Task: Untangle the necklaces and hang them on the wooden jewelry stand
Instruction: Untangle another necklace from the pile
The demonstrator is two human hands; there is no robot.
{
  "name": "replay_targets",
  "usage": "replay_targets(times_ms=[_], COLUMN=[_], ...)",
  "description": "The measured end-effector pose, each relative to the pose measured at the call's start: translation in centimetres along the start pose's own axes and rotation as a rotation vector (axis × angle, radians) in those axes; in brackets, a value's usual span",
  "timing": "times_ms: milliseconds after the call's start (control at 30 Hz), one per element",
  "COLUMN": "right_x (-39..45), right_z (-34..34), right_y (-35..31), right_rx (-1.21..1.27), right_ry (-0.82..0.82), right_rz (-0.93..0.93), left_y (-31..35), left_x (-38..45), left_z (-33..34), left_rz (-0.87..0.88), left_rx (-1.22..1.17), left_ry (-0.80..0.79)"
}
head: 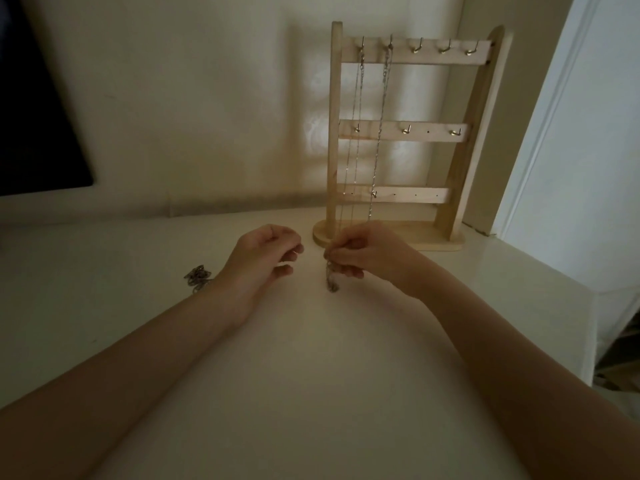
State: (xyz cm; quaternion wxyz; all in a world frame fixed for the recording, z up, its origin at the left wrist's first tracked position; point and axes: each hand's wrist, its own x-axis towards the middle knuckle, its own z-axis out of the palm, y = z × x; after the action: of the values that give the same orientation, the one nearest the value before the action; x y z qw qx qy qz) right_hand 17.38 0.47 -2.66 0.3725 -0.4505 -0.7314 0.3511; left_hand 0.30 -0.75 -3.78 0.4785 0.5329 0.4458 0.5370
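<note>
— Where were your hands?
— Your right hand (360, 252) pinched a dangling chain bunch (331, 280); your left hand (268, 254) hovered beside it, fingers curled on nothing.
— The rest?
— Two necklaces (370, 133) hung on the wooden stand (334, 133) behind; another tangle (198, 277) lay on the table (311, 375), half hidden behind your left wrist.

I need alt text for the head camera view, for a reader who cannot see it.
The right hand pinches the lower ends of thin metal chains hanging from the top hooks of a pale wooden jewelry stand. The left hand hovers beside it, holding nothing, and a small tangled chain pile lies on the white table.
</note>
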Motion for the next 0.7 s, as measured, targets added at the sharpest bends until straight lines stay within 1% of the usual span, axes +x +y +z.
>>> replay_targets(times_ms=[67, 133, 167, 267, 367, 467, 600, 700], right_x=[-0.12, -0.15, -0.14, -0.10, -0.15, -0.18, -0.21, -0.35], right_z=[0.01, 0.06, 0.02, -0.07, 0.04, -0.04, -0.45, -0.34], right_y=[-0.21, -0.29, -0.32, -0.45, -0.40, -0.29, -0.18, -0.41], right_rx=[0.180, 0.266, 0.307, 0.362, 0.281, 0.233, 0.303, 0.358], right_ry=[-0.031, -0.055, -0.060, -0.058, -0.030, 0.035, 0.116, 0.027], right_rz=[-0.012, -0.034, -0.033, -0.003, 0.031, 0.068, 0.125, 0.179], left_y=[-0.18, -0.40, -0.46, -0.31, -0.51, -0.65, -0.53, -0.61], left_x=[-0.26, -0.57, -0.68, -0.71, -0.55, -0.60, -0.27, -0.21], left_z=[0.04, 0.57, 0.80, 0.87, 0.71, 0.89, 0.61, 0.76], left_rz=[0.033, 0.083, 0.106, 0.129, 0.126, 0.123, 0.106, 0.135], left_rx=[0.127, 0.201, 0.211, 0.180, 0.205, 0.218, 0.161, 0.148], left_ry=[-0.066, -0.147, -0.163, -0.139, -0.134, -0.112, -0.046, -0.014])
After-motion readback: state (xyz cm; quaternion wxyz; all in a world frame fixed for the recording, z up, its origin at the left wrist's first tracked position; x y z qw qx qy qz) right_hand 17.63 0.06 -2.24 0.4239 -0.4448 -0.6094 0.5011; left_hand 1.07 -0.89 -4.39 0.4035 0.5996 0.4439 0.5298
